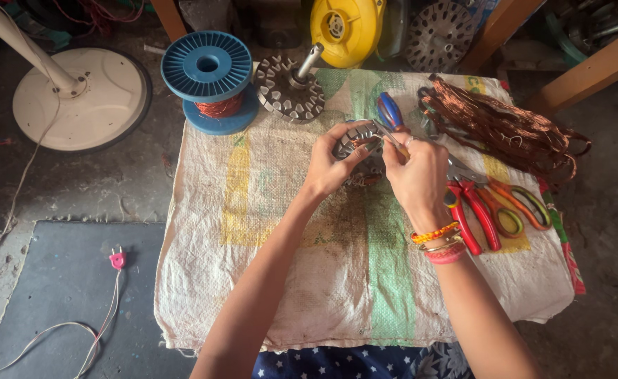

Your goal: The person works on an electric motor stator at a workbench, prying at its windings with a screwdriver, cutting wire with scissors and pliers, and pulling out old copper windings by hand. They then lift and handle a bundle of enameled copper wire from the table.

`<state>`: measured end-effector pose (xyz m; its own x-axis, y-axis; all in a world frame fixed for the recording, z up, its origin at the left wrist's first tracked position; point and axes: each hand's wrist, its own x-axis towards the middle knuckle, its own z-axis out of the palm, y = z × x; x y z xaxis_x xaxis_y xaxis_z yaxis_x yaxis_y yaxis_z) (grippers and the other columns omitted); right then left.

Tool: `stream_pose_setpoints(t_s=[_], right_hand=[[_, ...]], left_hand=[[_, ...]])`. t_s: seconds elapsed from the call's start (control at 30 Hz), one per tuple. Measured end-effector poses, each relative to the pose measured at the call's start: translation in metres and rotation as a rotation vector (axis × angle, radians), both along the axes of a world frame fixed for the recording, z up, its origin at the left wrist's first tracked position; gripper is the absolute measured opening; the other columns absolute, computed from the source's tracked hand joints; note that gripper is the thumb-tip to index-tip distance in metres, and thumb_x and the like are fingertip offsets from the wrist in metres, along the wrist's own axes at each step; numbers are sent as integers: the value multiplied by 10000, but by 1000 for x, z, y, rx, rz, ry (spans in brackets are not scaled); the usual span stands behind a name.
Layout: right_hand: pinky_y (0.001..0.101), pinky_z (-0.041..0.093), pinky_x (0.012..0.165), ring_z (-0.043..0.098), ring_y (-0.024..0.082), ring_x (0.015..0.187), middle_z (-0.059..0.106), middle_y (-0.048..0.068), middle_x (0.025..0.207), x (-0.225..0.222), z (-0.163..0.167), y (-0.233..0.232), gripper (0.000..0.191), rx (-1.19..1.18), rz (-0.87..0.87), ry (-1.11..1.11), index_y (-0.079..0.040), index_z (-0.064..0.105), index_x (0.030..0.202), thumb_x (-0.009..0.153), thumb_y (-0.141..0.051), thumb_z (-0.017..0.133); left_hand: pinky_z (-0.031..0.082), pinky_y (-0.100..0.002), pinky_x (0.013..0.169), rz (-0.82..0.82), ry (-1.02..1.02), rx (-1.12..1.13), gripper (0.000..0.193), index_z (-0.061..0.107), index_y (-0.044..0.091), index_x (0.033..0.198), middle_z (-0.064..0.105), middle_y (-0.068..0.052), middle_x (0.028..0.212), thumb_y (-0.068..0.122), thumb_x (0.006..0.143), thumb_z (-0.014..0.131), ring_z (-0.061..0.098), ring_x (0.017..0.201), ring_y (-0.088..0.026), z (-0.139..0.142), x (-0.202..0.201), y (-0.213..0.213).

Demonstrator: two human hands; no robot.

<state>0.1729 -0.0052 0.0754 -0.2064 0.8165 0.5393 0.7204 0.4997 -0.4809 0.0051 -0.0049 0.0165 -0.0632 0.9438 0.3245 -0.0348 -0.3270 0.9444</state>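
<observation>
The left hand (pixel 330 165) clasps a round grey metal stator core (pixel 356 144) above the woven sack cloth (pixel 274 210); the right hand (pixel 415 175) is closed around a blue-handled screwdriver (pixel 390 112), its tip at the core, with red-handled pliers (pixel 472 210) just right.

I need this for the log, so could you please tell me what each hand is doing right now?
Left hand: closed on the metal stator.
Right hand: closed on the blue-handled tool, its tip at the stator.

A worn woven sack cloth (pixel 281 231) with green and yellow stripes carries red-handled pliers (pixel 472 210), orange-handled scissors (pixel 516 203), tangled copper wire (pixel 505 130) and a toothed metal rotor (pixel 291 88).
</observation>
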Motion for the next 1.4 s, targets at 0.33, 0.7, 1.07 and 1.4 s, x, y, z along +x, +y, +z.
stream_pose_setpoints(t_s=[0.33, 0.7, 1.07, 1.4], right_hand=[[200, 297, 444, 435, 8, 515, 579, -88, 656, 33, -3, 4, 105, -691, 286, 553, -52, 743, 1017, 946, -89, 676], [398, 524, 646, 717, 271, 710, 768, 97, 768, 67, 33, -15, 449, -548, -359, -426, -159, 658, 1278, 913, -407, 740], [462, 483, 561, 674, 321, 600, 686, 114, 679, 22, 28, -18, 296, -387, -159, -328, -111, 528, 1288, 1070, -304, 578], [464, 456, 490, 629, 365, 526, 634, 193, 601, 14, 22, -31, 215, -236, -69, -292, -81, 696, 1171, 1018, -166, 570]], left_hand=[[561, -388, 1016, 63, 96, -15, 514, 664, 59, 1314, 726, -136, 1228, 98, 804, 716, 722, 1089, -240, -4, 0, 2], [589, -439, 967, 207, 416, 181, 434, 713, 88, 1260, 754, -178, 1186, 140, 838, 798, 762, 1041, -295, 4, -8, -3], [643, -371, 830, 271, 356, 85, 287, 743, 120, 1213, 781, -139, 1113, 125, 930, 692, 793, 873, -226, -1, -4, -1], [623, -329, 699, 203, 211, -47, 303, 744, 90, 1190, 789, -132, 1070, 167, 898, 728, 757, 656, -219, 13, -3, -4]])
